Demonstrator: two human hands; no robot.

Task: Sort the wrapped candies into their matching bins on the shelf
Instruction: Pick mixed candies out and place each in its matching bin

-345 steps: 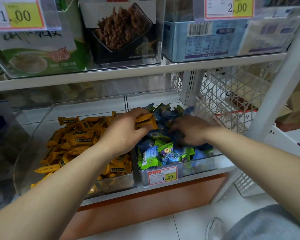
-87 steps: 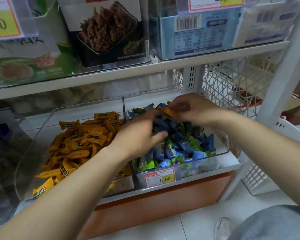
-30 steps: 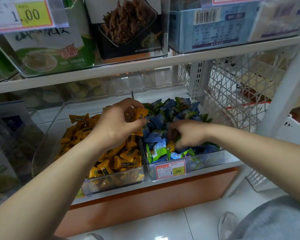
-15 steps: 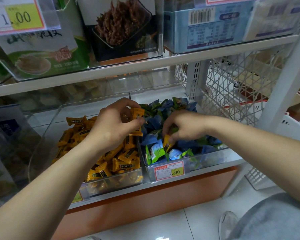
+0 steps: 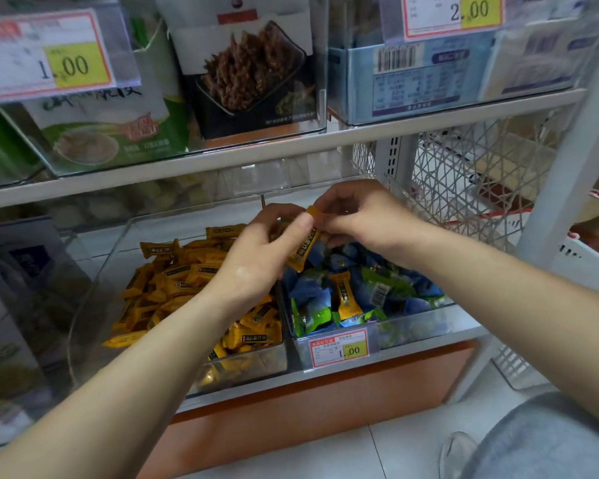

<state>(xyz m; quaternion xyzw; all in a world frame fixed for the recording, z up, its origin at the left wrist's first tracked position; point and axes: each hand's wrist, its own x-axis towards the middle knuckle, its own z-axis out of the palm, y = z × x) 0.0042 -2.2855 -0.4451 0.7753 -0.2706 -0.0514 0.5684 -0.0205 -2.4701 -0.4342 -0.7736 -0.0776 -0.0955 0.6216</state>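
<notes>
Two clear bins sit side by side on the lower shelf. The left bin holds yellow wrapped candies. The right bin holds blue and green candies, with one stray yellow candy lying among them near the front. Above the divide between the bins, my left hand and my right hand meet. Both pinch the same yellow candy, the left at its middle, the right at its upper end.
An upper shelf carries snack boxes in clear holders with price tags. A white wire basket stands right of the bins, beside the shelf post. A price label fronts the right bin. The tiled floor lies below.
My right hand lifted out of the blue and green bin with a yellow candy and rose to meet my left hand, which now pinches that candy too.
</notes>
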